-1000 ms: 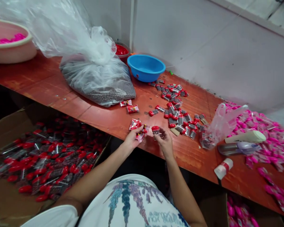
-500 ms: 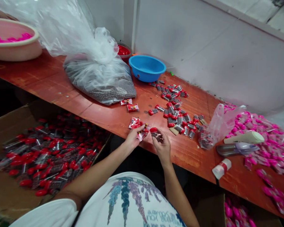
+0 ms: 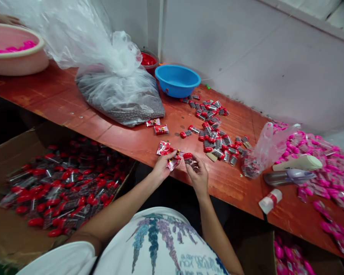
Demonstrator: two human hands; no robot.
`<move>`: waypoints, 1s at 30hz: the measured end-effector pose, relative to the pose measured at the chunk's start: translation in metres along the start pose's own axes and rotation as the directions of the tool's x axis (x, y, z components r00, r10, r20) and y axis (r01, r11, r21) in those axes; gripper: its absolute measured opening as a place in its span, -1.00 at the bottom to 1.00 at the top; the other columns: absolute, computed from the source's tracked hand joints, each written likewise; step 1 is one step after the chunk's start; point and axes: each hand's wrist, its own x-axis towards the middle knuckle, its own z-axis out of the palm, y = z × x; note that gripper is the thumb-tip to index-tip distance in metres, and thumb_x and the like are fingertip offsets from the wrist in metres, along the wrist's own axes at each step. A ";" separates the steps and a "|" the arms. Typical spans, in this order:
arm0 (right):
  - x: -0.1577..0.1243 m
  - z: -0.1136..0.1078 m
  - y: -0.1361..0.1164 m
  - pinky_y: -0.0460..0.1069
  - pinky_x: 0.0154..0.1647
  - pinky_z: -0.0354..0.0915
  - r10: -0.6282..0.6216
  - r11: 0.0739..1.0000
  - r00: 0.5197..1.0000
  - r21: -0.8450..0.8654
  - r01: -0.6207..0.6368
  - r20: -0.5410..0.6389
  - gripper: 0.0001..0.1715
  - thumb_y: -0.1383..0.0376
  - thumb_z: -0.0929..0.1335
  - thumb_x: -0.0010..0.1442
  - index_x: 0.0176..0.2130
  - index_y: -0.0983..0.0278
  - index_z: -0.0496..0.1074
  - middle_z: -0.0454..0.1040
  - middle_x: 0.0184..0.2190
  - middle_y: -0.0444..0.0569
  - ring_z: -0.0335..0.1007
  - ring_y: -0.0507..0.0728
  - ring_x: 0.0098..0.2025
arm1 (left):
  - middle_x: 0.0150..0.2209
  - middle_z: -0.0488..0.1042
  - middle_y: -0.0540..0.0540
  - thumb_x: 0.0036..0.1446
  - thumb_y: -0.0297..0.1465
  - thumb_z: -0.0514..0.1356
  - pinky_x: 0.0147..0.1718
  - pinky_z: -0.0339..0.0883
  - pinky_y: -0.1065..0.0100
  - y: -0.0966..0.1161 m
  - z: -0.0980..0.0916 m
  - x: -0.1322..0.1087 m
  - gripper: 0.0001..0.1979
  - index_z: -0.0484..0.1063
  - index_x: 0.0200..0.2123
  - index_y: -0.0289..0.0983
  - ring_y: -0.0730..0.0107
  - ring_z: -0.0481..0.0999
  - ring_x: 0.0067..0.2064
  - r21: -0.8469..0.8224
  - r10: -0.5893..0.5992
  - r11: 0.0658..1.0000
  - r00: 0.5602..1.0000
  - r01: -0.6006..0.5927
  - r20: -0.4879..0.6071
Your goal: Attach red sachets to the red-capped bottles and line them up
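My left hand (image 3: 162, 167) is at the table's front edge, its fingers closed on a red-and-white printed packet (image 3: 174, 162). More red packets (image 3: 163, 148) lie on the table just beyond those fingers. Close by on the right, my right hand (image 3: 200, 176) grips a small clear bottle with a red cap (image 3: 187, 156) and dark contents, the cap pointing toward the packet. A slight gap seems to separate bottle and packet. Beyond my right hand, many similar red-capped bottles (image 3: 215, 137) lie in a loose heap on the red-brown table (image 3: 126, 141).
A clear bag of dark beads (image 3: 123, 99) stands beside a blue basin (image 3: 177, 82). A pale tub with pink pieces (image 3: 17, 63) is far left, another person's hand (image 3: 2, 18) behind it. Pink-capped items (image 3: 318, 168) pile at right. Below left, a carton (image 3: 5, 229) holds red-capped bottles.
The camera view has shifted slightly. Both hands keep nearly the same pose, with the bottle and the packet still in them.
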 end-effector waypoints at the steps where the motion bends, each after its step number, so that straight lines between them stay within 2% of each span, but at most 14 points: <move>1: 0.000 0.000 0.000 -0.03 -0.26 0.34 0.004 1.000 1.000 0.005 -0.004 0.001 -0.55 0.30 0.34 0.13 0.04 0.24 0.38 0.42 -0.19 -0.02 0.36 0.05 -0.28 | -0.51 0.52 -0.07 -0.05 -0.64 0.26 -0.57 0.45 0.37 -0.001 0.000 -0.001 -0.91 0.45 -0.46 -0.39 0.40 0.50 -0.54 0.014 0.013 1.000 1.000 -0.013 0.005; 5: -0.001 0.000 0.001 -0.03 -0.26 0.34 -0.013 1.000 1.000 0.009 0.013 -0.008 -0.54 0.28 0.36 0.12 0.04 0.23 0.39 0.40 -0.18 -0.02 0.35 0.05 -0.29 | -0.50 0.53 -0.06 -0.15 -0.62 0.32 -0.54 0.47 0.34 -0.005 -0.002 -0.001 -0.85 0.46 -0.44 -0.37 0.36 0.52 -0.52 0.076 0.094 0.992 0.995 -0.096 0.036; 8: -0.002 -0.001 0.001 -0.03 -0.24 0.34 -0.015 0.999 0.999 0.039 0.014 0.028 -0.53 0.29 0.36 0.12 0.06 0.19 0.40 0.38 -0.18 -0.03 0.35 0.05 -0.26 | -0.50 0.54 -0.05 -0.22 -0.61 0.36 -0.49 0.47 0.33 -0.005 -0.003 0.000 -0.80 0.46 -0.44 -0.37 0.36 0.53 -0.51 0.098 0.133 0.986 0.990 -0.137 0.051; 12: -0.002 -0.003 0.003 -0.05 -0.26 0.33 0.059 0.990 0.995 0.122 -0.069 0.086 -0.51 0.28 0.37 0.12 0.07 0.17 0.40 0.36 -0.26 -0.08 0.32 0.03 -0.31 | -0.46 0.56 -0.05 -0.27 -0.59 0.40 -0.36 0.49 0.33 -0.001 0.000 -0.004 -0.76 0.47 -0.44 -0.36 0.36 0.55 -0.44 0.122 0.160 0.977 0.979 -0.176 0.127; 15: -0.002 -0.005 0.004 -0.06 -0.28 0.32 0.082 0.981 0.994 0.169 -0.095 0.078 -0.49 0.28 0.38 0.12 0.08 0.17 0.39 0.36 -0.28 -0.09 0.31 0.02 -0.33 | -0.44 0.57 -0.04 -0.27 -0.55 0.42 -0.31 0.48 0.34 0.001 0.003 -0.009 -0.73 0.47 -0.42 -0.34 0.38 0.56 -0.40 0.136 0.194 0.965 0.962 -0.222 0.191; 18: -0.003 -0.005 0.004 -0.05 -0.24 0.32 0.034 0.988 0.997 0.147 -0.044 0.069 -0.51 0.29 0.38 0.11 0.07 0.14 0.41 0.36 -0.23 -0.08 0.32 0.03 -0.28 | -0.47 0.54 0.00 -0.30 -0.54 0.44 -0.32 0.47 0.35 0.002 0.006 -0.012 -0.71 0.44 -0.44 -0.34 0.41 0.54 -0.43 0.166 0.214 0.955 0.959 -0.245 0.185; 20: -0.004 -0.006 0.002 -0.05 -0.23 0.32 0.022 0.992 0.995 0.122 -0.034 0.102 -0.53 0.30 0.38 0.10 0.04 0.14 0.43 0.37 -0.22 -0.08 0.32 0.04 -0.26 | -0.50 0.51 0.01 -0.31 -0.53 0.44 -0.36 0.47 0.34 0.002 0.006 -0.012 -0.70 0.42 -0.46 -0.34 0.43 0.51 -0.46 0.198 0.217 0.948 0.962 -0.249 0.168; 24: -0.006 -0.006 0.000 -0.04 -0.26 0.34 0.087 0.984 0.980 0.137 -0.112 0.179 -0.58 0.29 0.40 0.07 -0.02 0.18 0.47 0.43 -0.28 -0.08 0.33 0.05 -0.31 | -0.52 0.47 0.06 -0.34 -0.52 0.45 -0.39 0.44 0.36 0.004 0.007 -0.012 -0.67 0.39 -0.47 -0.32 0.47 0.47 -0.49 0.229 0.240 0.933 0.955 -0.276 0.172; 26: -0.006 -0.006 0.000 -0.04 -0.26 0.35 0.100 0.979 0.981 0.161 -0.127 0.166 -0.59 0.28 0.40 0.07 -0.03 0.18 0.47 0.44 -0.29 -0.09 0.34 0.05 -0.32 | -0.50 0.47 0.06 -0.36 -0.53 0.45 -0.37 0.43 0.37 0.004 0.009 -0.015 -0.65 0.40 -0.45 -0.32 0.48 0.47 -0.47 0.238 0.245 0.927 0.949 -0.289 0.197; 30: -0.007 -0.008 -0.001 -0.04 -0.21 0.34 0.018 0.991 0.992 0.132 -0.034 0.123 -0.59 0.31 0.39 0.09 -0.02 0.11 0.48 0.39 -0.24 -0.09 0.36 0.05 -0.25 | -0.53 0.45 0.07 -0.37 -0.53 0.45 -0.42 0.37 0.44 0.002 0.013 -0.021 -0.66 0.38 -0.50 -0.32 0.50 0.44 -0.49 0.306 0.271 0.889 0.930 -0.340 0.247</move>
